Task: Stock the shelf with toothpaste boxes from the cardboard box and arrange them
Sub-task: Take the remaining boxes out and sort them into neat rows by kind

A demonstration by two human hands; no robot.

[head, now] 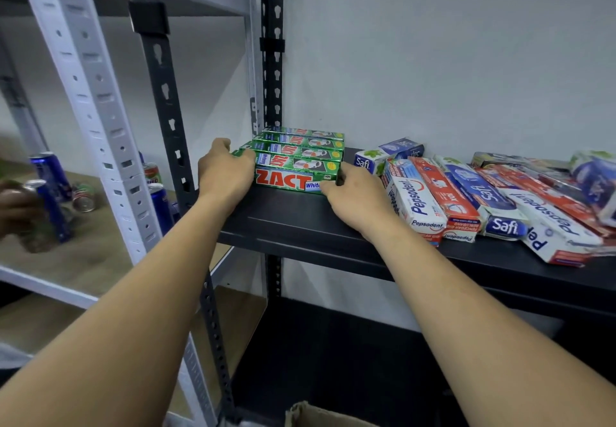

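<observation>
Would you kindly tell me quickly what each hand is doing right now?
Left hand: closed against the left end of the green Zact boxes.
Right hand: fingers pressing the boxes' right end.

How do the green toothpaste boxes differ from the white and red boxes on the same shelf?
The green boxes stand in a neat row at the shelf's left corner; the white and red boxes lie loosely on the right. Both hands, left hand and right hand, press the green boxes; nobody touches the white and red boxes. All are toothpaste cartons.
</observation>
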